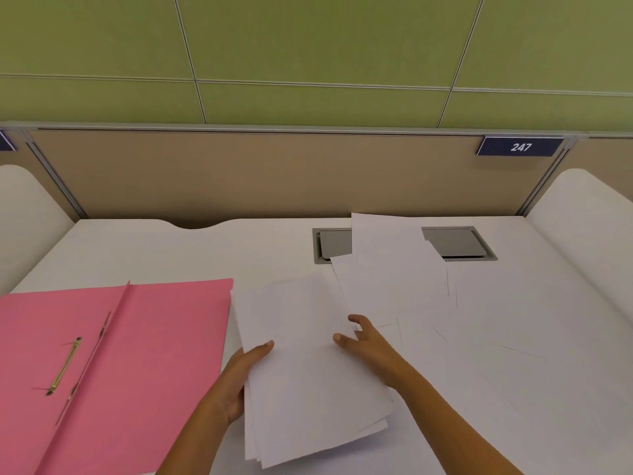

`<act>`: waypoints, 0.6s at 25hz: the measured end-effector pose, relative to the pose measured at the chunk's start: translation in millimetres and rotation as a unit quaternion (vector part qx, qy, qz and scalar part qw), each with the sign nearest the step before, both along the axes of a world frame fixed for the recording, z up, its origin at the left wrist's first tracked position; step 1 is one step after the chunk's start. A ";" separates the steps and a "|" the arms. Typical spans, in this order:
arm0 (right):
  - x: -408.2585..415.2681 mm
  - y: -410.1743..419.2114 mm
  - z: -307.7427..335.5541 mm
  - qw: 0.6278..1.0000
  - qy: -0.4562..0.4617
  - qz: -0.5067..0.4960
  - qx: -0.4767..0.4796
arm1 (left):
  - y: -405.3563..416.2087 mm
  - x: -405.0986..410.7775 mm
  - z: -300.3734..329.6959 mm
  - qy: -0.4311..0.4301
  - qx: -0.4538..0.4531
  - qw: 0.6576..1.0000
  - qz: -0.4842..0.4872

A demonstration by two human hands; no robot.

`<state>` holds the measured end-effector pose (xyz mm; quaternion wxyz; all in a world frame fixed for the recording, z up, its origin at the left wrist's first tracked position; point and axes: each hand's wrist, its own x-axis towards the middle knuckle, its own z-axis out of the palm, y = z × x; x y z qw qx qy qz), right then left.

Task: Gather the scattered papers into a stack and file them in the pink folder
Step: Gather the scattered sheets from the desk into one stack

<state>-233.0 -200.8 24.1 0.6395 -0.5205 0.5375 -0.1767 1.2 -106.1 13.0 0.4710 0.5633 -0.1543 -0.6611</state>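
Gripping the smooth white paper stack (308, 378), left hand (236, 382) clasps its edge.
Loose-fingered, right hand (366, 344) rests on top; flat pink folder (154, 337) at 9 o'clock.

On the desk (171, 248) at 6 o'clock a stack of papers (308, 371), open folder (154, 354) flat at its 9 o'clock (touching or not, unclear), loose sheets (394, 275) at 1 o'clock, farthest sheet partly over the cable hatch (455, 243), partition (239, 173) behind.

Open pink folder (164, 337) flat at tabletop (239, 248) left, gold fastener (65, 365) on its left leaf; uneven white paper stack (308, 371) just right of it; loose sheets (394, 279) overlapping, scattered further right.
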 end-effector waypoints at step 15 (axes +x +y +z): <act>-12.9 -54.3 -23.7 0.892 0.335 0.006 -0.302 | -44.2 39.7 -18.7 -0.255 -0.004 0.966 0.042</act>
